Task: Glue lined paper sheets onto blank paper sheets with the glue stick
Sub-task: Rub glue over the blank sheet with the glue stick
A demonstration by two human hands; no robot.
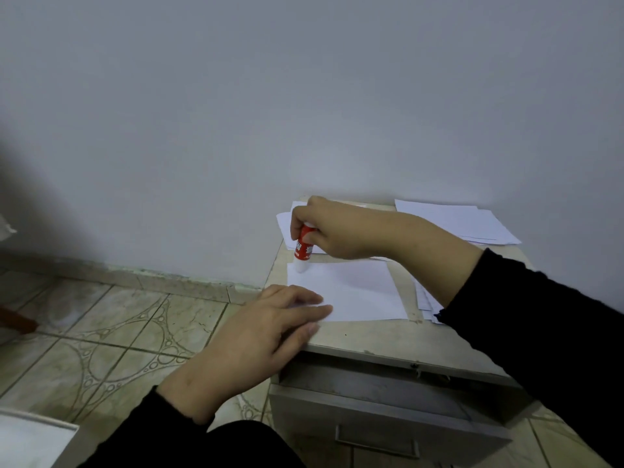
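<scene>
Left hand (270, 327) flat, fingers straight, pinning near-left corner of the sheet (358, 292); right hand (332, 229) fingers wrapped round red glue stick (303, 249), white tip below the grip touching sheet's far-left corner; gluing looks barely begun, lined sheet not yet laid; paper thin, matte; stick a smooth cylinder; stack (472, 222) right of grip.

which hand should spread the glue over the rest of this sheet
Right. The right hand already grips the glue stick, tip down on the sheet's far left corner. The left hand lies flat on the near left corner.
</scene>
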